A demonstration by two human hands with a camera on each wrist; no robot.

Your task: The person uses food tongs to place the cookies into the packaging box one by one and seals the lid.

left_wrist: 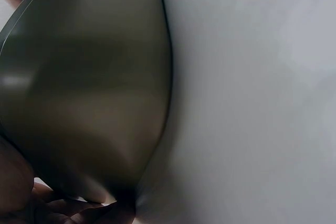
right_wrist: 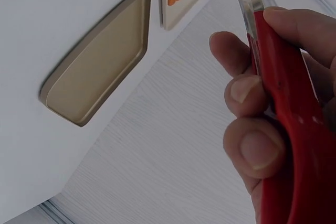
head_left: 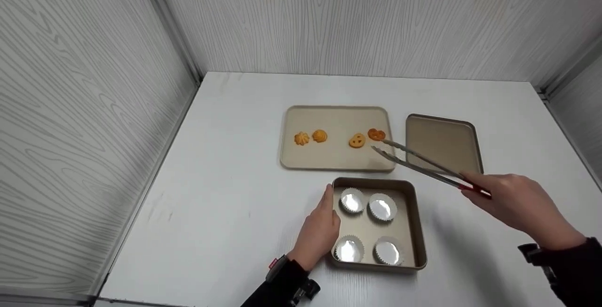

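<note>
Although the left hand (head_left: 317,232) is nearer to the darker cookie (head_left: 376,134), it holds the left wall of the square pan (head_left: 416,227); the right hand (head_left: 522,199) grips the tongs (head_left: 414,165). The cookie lies on the right end of the long tray (head_left: 336,119), far and left from this hand; the tongs point along that line, tips parted, one at its near edge.

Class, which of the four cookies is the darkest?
The rightmost cookie: it is reddish brown, while the other three cookies are paler and golden.
</note>
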